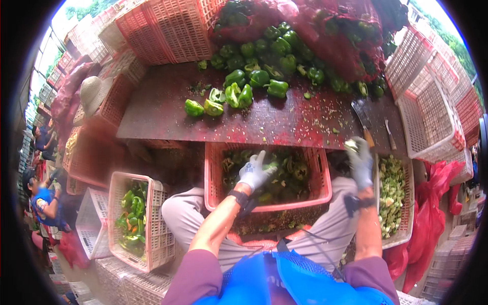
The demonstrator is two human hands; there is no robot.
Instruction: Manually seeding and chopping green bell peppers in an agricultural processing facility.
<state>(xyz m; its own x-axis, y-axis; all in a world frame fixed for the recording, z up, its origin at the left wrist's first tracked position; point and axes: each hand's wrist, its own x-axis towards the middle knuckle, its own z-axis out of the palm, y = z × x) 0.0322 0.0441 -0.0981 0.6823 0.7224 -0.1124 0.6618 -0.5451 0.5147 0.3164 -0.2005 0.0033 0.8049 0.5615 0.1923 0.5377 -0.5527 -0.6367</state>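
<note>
My left hand [255, 173], in a pale glove, hovers over the red crate [209, 175] between my knees. Its fingers are spread, and a green piece shows beside them, apparently below the hand. Cut green pepper pieces [292, 175] lie inside that crate. Near the table's front edge, my gloved right hand [362, 165] is closed around a pale green pepper core [351, 146], partly hidden by the fingers. Just right of it stands a crate of pale pepper cores [391, 190]. Several halved peppers [213, 108] and whole green peppers [277, 88] rest on the table.
A cleaver [362, 116] and a small knife [390, 133] lie on the table's right side. Red net sacks [335, 30] of peppers are heaped at the back. At left stands a crate of peppers [152, 229]; stacked crates [168, 33] flank the table. Other people [48, 203] sit far left.
</note>
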